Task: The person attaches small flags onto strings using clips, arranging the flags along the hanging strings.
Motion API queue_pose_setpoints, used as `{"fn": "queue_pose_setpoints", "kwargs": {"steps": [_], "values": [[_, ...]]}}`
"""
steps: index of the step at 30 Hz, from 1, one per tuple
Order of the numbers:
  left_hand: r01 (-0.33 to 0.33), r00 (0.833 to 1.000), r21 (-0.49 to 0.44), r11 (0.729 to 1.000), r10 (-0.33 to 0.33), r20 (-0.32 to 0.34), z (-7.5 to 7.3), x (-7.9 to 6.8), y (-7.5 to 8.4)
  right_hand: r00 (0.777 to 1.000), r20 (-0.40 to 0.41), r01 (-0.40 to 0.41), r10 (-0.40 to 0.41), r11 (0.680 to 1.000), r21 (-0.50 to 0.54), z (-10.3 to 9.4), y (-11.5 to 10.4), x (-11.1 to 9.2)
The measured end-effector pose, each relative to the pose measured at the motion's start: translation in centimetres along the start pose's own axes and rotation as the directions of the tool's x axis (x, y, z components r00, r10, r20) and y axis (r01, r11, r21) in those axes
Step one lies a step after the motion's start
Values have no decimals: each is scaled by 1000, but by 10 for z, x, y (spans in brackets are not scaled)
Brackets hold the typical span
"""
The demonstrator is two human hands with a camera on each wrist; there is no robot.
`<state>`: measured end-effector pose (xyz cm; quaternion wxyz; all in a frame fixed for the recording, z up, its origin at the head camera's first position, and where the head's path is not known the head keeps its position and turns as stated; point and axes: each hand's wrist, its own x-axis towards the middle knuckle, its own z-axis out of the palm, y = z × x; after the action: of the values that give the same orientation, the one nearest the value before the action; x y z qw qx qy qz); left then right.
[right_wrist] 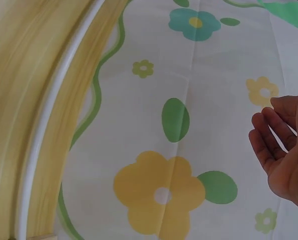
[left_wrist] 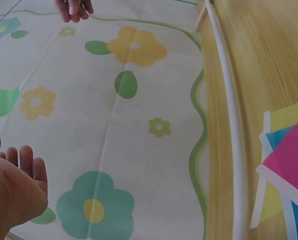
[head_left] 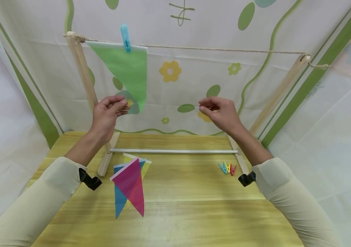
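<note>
A green triangular pennant (head_left: pixel 129 68) hangs from the twine (head_left: pixel 206 48), held at its white top edge by a blue clothespin (head_left: pixel 125 37). My left hand (head_left: pixel 108 111) is in the air just left of the pennant's lower part, fingers loosely bent and holding nothing. Across from it, my right hand (head_left: pixel 221 111) hovers below the twine, its fingers relaxed with nothing between them. On the table lie a pink pennant (head_left: pixel 130 183), a blue pennant (head_left: pixel 119 202) and a yellow pennant (head_left: pixel 145 168), overlapping. Several small clothespins (head_left: pixel 227 168) lie at the right.
Wooden posts, one at the left (head_left: pixel 82 68) and one at the right (head_left: pixel 281 91), carry the twine. A white rod (head_left: pixel 172 151) joins their feet on the wooden table (head_left: pixel 187 216). A flower-printed cloth (head_left: pixel 175 92) hangs behind.
</note>
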<state>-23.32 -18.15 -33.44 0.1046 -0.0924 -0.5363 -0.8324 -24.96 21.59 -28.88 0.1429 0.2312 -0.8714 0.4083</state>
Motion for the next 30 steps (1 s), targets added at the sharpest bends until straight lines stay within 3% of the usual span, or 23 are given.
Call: {"fn": "queue_pose_setpoints", "kwargs": {"steps": [18,30], "values": [[100,993,164,981,-108,39,-10,-10,-19,999,17,-41,42,998,-38,0,31,-22],[193,978,317,929,-210,20,-21,-19,-26,990,55,-130,133,990,-50,0,42,-36]]}}
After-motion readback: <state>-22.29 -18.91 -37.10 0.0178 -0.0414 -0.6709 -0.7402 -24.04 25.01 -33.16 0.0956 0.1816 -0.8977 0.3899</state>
